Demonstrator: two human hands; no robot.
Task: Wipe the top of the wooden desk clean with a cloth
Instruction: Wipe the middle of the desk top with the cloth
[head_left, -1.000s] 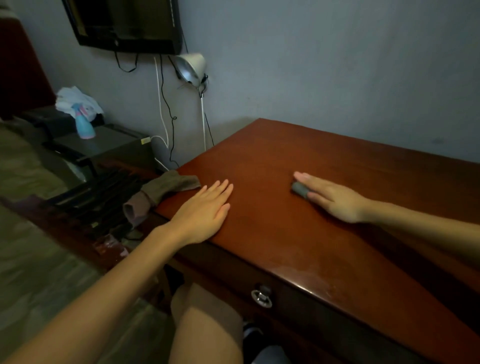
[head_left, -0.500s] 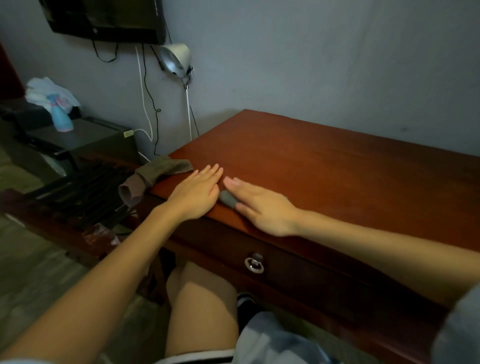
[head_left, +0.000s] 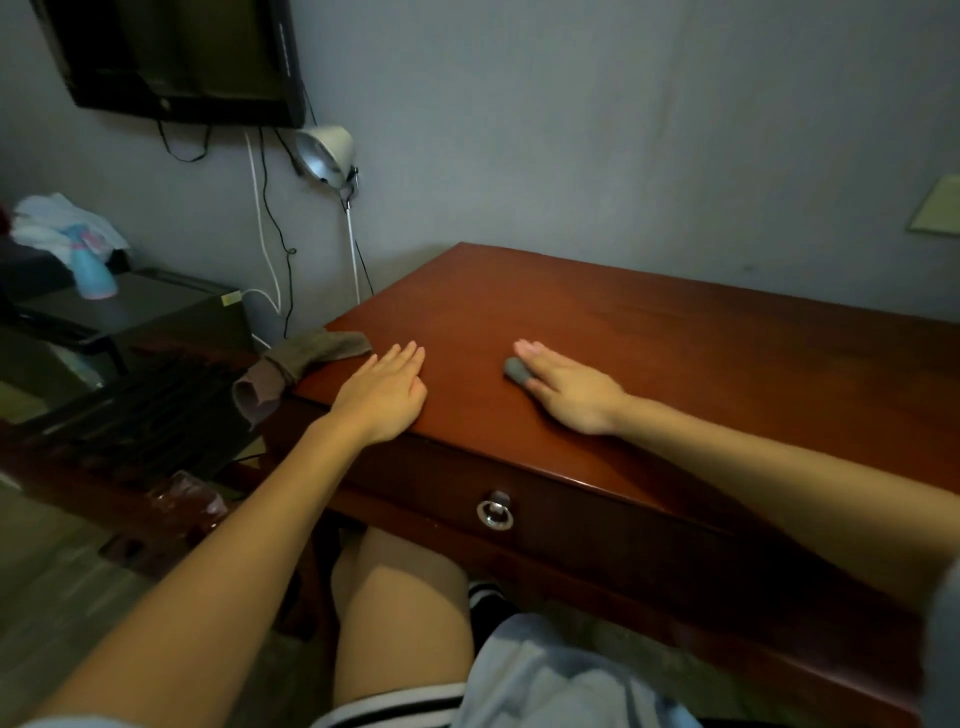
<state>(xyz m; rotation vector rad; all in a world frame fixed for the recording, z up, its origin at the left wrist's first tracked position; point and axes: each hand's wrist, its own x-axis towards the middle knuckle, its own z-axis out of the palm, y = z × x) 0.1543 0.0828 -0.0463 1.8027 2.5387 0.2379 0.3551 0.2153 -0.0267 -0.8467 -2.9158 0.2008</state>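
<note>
The desk (head_left: 675, 364) runs out of view at its right end, and the television (head_left: 176, 57) on the wall beyond the desk's left end is cut off at the top and side. A small mark on its lower bezel is too blurred to read. The pale label (head_left: 231, 299) on the dark box (head_left: 156, 312) off the desk's left end is also too small to make out. The cloth (head_left: 322, 351), brownish and crumpled, sits at the desk's far left corner. Its long axis runs from the desk top out over the left edge, where the lower end droops into shadow and its shape is hard to follow. The left hand (head_left: 384, 395) lies palm down near the desk's front left edge, fingers straight and together, its grip slack and holding nothing. Its fingertips are just beside the cloth but apart from it. The right hand (head_left: 566, 389) rests flat further along the desk top, fingers pointing toward the wall, its grip likewise loose and empty. A grey cap (head_left: 516, 370) covers the tip of one digit, thumb or forefinger I cannot tell. A ring pull (head_left: 495, 512) hangs on the desk's front drawer.
</note>
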